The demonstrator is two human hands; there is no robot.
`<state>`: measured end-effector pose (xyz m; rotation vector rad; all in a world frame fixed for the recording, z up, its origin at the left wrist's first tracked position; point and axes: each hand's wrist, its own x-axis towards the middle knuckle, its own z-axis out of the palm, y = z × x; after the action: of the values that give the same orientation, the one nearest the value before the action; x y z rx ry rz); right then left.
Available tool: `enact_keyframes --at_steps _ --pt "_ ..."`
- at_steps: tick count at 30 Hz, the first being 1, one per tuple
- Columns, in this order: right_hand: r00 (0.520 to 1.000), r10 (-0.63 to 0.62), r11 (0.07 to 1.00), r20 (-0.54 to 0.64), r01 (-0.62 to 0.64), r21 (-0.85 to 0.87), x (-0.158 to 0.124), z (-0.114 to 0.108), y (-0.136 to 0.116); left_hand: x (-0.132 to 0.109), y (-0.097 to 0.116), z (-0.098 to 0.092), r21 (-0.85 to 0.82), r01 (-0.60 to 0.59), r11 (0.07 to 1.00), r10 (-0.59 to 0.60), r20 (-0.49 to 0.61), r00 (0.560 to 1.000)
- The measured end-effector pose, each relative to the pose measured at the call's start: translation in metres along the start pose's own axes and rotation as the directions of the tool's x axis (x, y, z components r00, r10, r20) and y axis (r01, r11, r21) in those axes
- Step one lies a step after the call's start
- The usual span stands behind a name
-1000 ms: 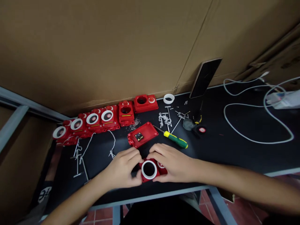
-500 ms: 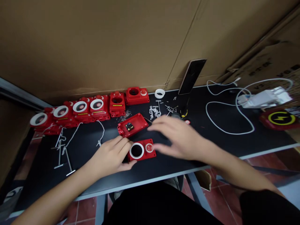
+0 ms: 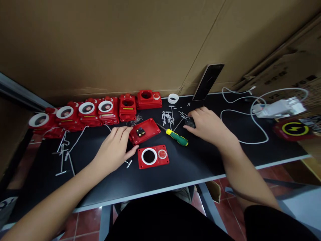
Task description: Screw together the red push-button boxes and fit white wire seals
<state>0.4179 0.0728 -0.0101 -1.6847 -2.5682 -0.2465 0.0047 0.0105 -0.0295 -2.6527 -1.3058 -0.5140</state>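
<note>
Left hand (image 3: 114, 147), fingers spread and empty, touched the red back plate (image 3: 144, 130) on the tabletop (image 3: 213, 160), judged light, rigid plastic best pinched by its edges; right hand (image 3: 208, 125) curled over a small dark part (image 3: 190, 123), grip not discernible.

The worktop (image 3: 100, 180) is black. Near its front edge lies a red cover plate (image 3: 153, 156) with a white ring. Just beyond it, a red base (image 3: 147, 129) carries a black-and-yellow piece. The screwdriver (image 3: 177, 137) has a yellow and green handle. At far left, the red housings (image 3: 87, 112) have white rings. To the right are a white cable (image 3: 253, 124) and a red disc (image 3: 295, 129) with a yellow bolt. The cardboard (image 3: 125, 43) behind is brown.
</note>
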Motion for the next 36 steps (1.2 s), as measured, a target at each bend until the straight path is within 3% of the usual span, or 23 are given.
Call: enact_keyframes --at_steps 4,9,23,36 --pt "0.999 0.027 1.000 0.034 -0.027 -0.004 -0.003 0.003 0.006 -0.001 -0.005 0.012 -0.090 0.043 0.995 -0.041 0.026 0.999" --pt "0.997 0.042 0.997 0.058 -0.045 0.061 -0.005 0.009 0.020 -0.002 -0.003 0.010 -0.165 0.089 0.982 -0.080 0.058 0.995" --pt "0.998 0.019 0.924 0.059 -0.040 0.381 0.003 0.008 0.023 -0.003 0.003 0.008 -0.154 0.193 0.969 -0.160 0.200 0.967" --pt "0.994 0.008 0.879 0.107 -0.058 0.474 0.003 -0.007 0.031 -0.003 0.009 0.010 -0.099 0.173 0.980 -0.157 0.158 0.975"
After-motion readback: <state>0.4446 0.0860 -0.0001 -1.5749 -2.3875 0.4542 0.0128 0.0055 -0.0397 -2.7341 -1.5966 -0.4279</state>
